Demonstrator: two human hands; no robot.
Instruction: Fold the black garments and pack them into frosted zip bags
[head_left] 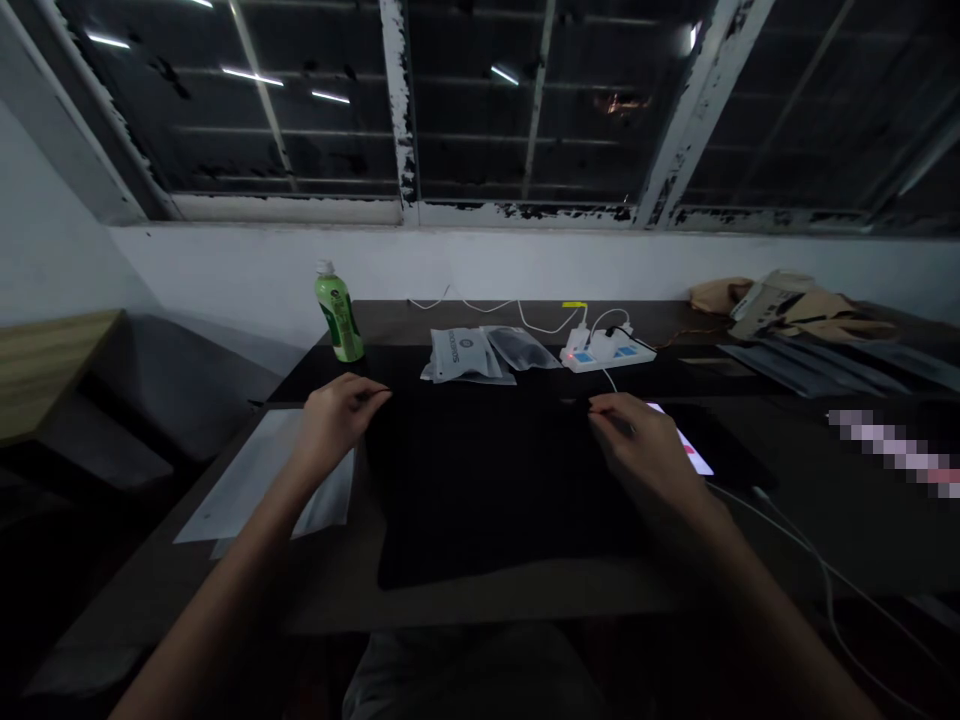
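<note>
A black cloth (487,480) is stretched between my two hands over the table, its lower edge spread toward the front. With thumb and fingers pinched, my left hand (341,410) grips its far left corner. My right hand (637,430) pinches the far right corner in the same way. The cloth is so dark that its exact kind cannot be made out. Frosted plastic bags (255,470) lie flat beneath my left forearm. Just beyond my right hand, a phone (690,450) with a lit screen is partly covered by that hand.
A green drink bottle (339,315) stands at the back left. Behind the cloth lie small packaged bags (461,352) and a white power strip (607,352) with plugs. More plastic bags (810,368) and brown bags (817,312) sit at right. A white cable (825,580) trails over the table's right side.
</note>
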